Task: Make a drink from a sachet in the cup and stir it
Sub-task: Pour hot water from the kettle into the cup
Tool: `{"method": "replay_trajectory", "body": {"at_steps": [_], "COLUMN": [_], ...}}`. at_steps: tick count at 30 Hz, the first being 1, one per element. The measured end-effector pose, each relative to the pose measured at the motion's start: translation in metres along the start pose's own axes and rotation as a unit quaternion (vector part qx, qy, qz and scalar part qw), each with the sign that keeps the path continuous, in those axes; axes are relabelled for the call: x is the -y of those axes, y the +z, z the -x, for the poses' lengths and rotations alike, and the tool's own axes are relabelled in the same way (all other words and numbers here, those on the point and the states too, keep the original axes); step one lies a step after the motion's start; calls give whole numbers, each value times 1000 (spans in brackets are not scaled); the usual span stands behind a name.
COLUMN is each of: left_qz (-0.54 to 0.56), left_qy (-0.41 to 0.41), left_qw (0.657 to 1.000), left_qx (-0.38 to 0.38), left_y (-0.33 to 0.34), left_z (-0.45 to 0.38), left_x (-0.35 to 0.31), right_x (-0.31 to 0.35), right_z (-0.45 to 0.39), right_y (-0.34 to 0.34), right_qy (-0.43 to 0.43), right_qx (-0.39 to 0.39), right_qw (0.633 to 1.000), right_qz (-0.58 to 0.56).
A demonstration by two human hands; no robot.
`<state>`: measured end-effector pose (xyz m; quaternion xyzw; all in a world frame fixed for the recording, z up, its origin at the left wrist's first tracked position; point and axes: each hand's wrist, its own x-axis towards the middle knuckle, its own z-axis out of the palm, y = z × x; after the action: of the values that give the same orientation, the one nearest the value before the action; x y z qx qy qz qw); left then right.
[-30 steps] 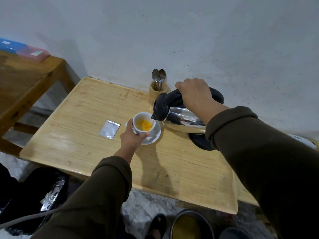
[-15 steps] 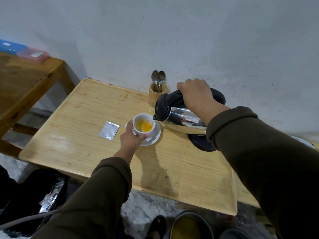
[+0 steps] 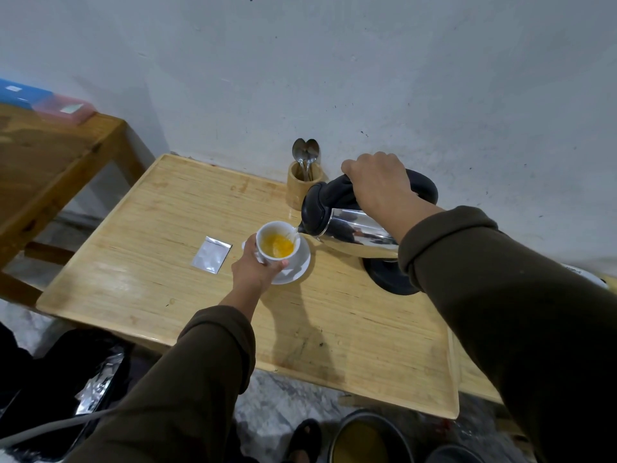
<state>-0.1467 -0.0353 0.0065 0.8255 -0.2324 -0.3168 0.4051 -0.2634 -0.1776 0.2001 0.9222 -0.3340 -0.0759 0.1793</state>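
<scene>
A white cup [image 3: 267,259] holding orange liquid is tilted above its white saucer [image 3: 298,269], and my left hand [image 3: 255,272] grips it from the near side. My right hand [image 3: 380,185] is closed on the black handle of a steel kettle [image 3: 354,230], which is tipped to the left with its spout at the cup's rim. A thin stream runs from the spout into the cup. A silver sachet [image 3: 211,254] lies flat on the wooden table [image 3: 334,329] left of the cup. Two spoons [image 3: 306,155] stand in a wooden holder [image 3: 300,188] by the wall.
The kettle's black base [image 3: 390,279] sits on the table right of the saucer. A darker wooden table [image 3: 50,155] with blue and pink boxes [image 3: 43,101] stands at the left. Below the table's near edge are a black bag [image 3: 76,389] and a pot [image 3: 367,439].
The orange liquid in the cup has risen and spread as the kettle keeps pouring. Both hands and the kettle stay almost where they were.
</scene>
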Motion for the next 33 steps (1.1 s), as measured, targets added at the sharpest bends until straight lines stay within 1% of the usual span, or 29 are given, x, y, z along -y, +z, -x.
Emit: {"method": "replay_trajectory", "body": {"at_steps": [33], "left_qz": [-5], "left_qy": [2], "left_qw": [1000], "left_qx": [0], "left_y": [-1], "left_z": [3], "left_x": [-3], "right_x": [4], "right_z": [-2], "right_y": [1], "right_qy": [-2], "right_qx": [-30], "right_qw": [999], "right_qz": [11]}}
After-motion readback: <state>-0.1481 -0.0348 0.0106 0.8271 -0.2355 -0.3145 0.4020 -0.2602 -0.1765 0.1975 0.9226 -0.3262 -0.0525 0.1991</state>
